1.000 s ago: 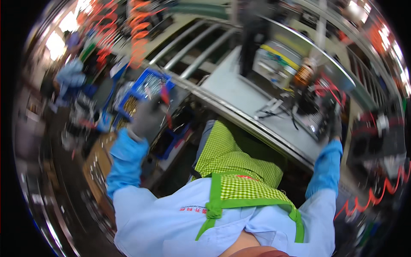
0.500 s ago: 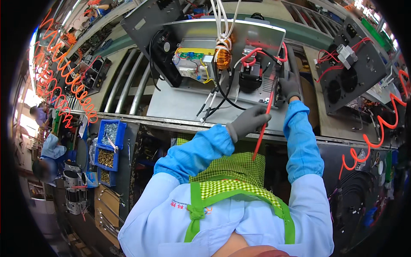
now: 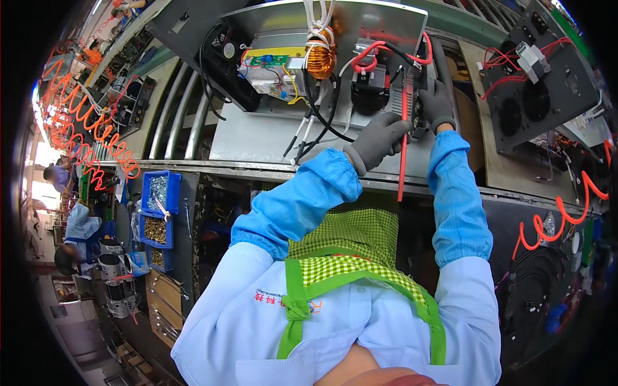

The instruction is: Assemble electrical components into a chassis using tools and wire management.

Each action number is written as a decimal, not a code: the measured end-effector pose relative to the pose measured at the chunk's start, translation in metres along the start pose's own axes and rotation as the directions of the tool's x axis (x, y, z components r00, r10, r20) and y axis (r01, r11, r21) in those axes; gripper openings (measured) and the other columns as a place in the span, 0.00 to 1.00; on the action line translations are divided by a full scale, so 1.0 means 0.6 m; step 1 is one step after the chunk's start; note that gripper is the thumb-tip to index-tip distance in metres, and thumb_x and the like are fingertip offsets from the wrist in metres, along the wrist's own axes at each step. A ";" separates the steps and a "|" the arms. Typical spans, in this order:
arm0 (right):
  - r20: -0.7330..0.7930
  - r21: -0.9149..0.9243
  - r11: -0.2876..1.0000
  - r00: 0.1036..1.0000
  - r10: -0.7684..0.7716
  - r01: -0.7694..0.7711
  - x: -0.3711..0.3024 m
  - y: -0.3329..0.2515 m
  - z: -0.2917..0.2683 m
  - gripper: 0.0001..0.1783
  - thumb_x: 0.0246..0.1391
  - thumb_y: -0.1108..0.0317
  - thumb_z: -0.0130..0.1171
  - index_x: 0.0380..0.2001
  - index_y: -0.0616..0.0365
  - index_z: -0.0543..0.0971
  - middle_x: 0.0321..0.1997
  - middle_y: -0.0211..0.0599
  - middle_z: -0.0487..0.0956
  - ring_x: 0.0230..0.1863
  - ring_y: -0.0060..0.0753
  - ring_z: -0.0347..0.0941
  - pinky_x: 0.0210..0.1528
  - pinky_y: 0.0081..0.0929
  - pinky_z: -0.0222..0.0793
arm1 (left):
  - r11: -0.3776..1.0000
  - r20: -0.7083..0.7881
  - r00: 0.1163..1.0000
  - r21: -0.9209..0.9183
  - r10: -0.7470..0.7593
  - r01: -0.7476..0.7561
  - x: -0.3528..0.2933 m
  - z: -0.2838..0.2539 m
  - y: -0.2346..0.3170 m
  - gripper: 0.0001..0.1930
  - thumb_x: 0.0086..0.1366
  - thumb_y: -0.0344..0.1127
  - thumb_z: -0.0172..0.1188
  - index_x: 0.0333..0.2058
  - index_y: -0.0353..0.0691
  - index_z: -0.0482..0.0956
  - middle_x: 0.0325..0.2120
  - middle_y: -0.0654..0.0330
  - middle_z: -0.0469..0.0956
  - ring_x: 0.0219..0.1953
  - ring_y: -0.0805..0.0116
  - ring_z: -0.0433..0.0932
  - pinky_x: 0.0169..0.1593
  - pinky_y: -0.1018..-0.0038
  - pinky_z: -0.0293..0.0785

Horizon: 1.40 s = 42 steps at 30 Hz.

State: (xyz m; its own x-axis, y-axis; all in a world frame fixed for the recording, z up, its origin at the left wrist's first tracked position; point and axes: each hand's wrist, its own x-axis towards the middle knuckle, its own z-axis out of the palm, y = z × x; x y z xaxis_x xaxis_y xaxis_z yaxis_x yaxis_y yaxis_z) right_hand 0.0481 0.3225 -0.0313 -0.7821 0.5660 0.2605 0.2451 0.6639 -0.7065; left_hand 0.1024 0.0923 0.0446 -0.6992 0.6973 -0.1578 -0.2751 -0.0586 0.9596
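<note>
An open grey metal chassis (image 3: 257, 138) lies on the bench, holding a copper coil (image 3: 320, 59), a black block with red and black wires (image 3: 368, 85) and a small yellow-edged board (image 3: 267, 61). My left hand (image 3: 380, 139), in a grey glove, is closed around a thin red tool (image 3: 402, 164) that stands almost upright at the chassis's right end. My right hand (image 3: 438, 103), also gloved, rests on the black part at the chassis's right edge, just beside the tool's tip. Its fingers are curled against that part.
A second dark panel with two fans and red wires (image 3: 537, 106) lies to the right. Blue bins of small metal parts (image 3: 158, 209) hang at the left. Orange coiled hoses (image 3: 90, 125) hang at left and right (image 3: 553, 222). Another person in blue (image 3: 77, 225) works far left.
My head swung from the left side of the bench toward the chassis. My left hand came from the blue bins to the chassis's right end, holding the red tool. My right hand stayed there.
</note>
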 end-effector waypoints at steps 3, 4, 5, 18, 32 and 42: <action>0.059 0.007 1.000 0.998 -0.009 0.008 -0.006 0.000 -0.008 0.35 0.42 0.51 0.55 0.54 0.56 0.68 0.54 0.56 0.69 0.55 0.56 0.65 0.58 0.43 0.60 | 0.998 -0.015 1.000 -0.057 -0.016 0.015 -0.005 0.003 -0.002 0.14 0.62 0.40 0.54 0.38 0.35 0.71 0.24 0.62 0.74 0.17 0.81 0.65 0.20 0.85 0.60; 0.060 0.007 1.000 0.998 -0.005 0.005 -0.003 0.009 -0.003 0.35 0.42 0.51 0.55 0.54 0.56 0.68 0.54 0.56 0.69 0.55 0.56 0.65 0.58 0.43 0.60 | 0.998 -0.015 1.000 -0.057 -0.020 0.019 -0.006 0.002 -0.004 0.14 0.62 0.40 0.54 0.38 0.35 0.71 0.24 0.62 0.74 0.17 0.81 0.65 0.20 0.85 0.60; 0.045 0.021 1.000 0.999 -0.006 0.005 0.003 0.021 0.003 0.35 0.42 0.51 0.55 0.53 0.58 0.69 0.53 0.56 0.69 0.54 0.56 0.65 0.57 0.43 0.60 | 0.997 -0.006 1.000 -0.081 -0.010 0.009 -0.007 0.001 -0.006 0.13 0.62 0.40 0.54 0.38 0.35 0.71 0.24 0.62 0.74 0.17 0.82 0.65 0.20 0.85 0.60; 0.025 0.052 0.999 1.000 0.001 -0.003 -0.006 -0.004 -0.010 0.35 0.41 0.53 0.57 0.52 0.64 0.70 0.53 0.57 0.71 0.56 0.54 0.65 0.58 0.40 0.60 | 0.999 0.032 0.999 -0.001 -0.037 0.037 -0.030 -0.005 -0.013 0.13 0.63 0.41 0.54 0.37 0.36 0.71 0.24 0.62 0.73 0.19 0.81 0.65 0.21 0.85 0.60; 0.049 0.139 0.990 0.999 -0.017 0.010 0.000 0.016 -0.014 0.31 0.42 0.56 0.58 0.50 0.62 0.71 0.49 0.54 0.73 0.51 0.53 0.69 0.54 0.38 0.63 | 0.980 -0.098 0.994 0.199 0.045 -0.025 -0.012 0.001 0.005 0.15 0.61 0.43 0.56 0.36 0.35 0.73 0.21 0.64 0.72 0.20 0.78 0.67 0.23 0.80 0.64; 0.138 0.167 0.985 0.990 0.013 -0.036 -0.024 -0.063 0.004 0.40 0.41 0.55 0.61 0.59 0.56 0.64 0.57 0.52 0.69 0.55 0.50 0.67 0.57 0.35 0.60 | 0.867 -0.103 0.976 0.484 0.189 -0.117 -0.239 -0.112 -0.040 0.14 0.59 0.41 0.58 0.36 0.35 0.73 0.23 0.62 0.74 0.25 0.76 0.71 0.30 0.76 0.69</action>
State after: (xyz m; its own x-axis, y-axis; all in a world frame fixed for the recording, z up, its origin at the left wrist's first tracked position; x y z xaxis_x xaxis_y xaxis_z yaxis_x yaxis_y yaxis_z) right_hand 0.0489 0.2879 -0.0096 -0.8503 0.5018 0.1586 0.1736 0.5520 -0.8156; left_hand 0.1648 -0.0546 0.0287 -0.8030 0.5959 0.0037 0.1628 0.2134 0.9633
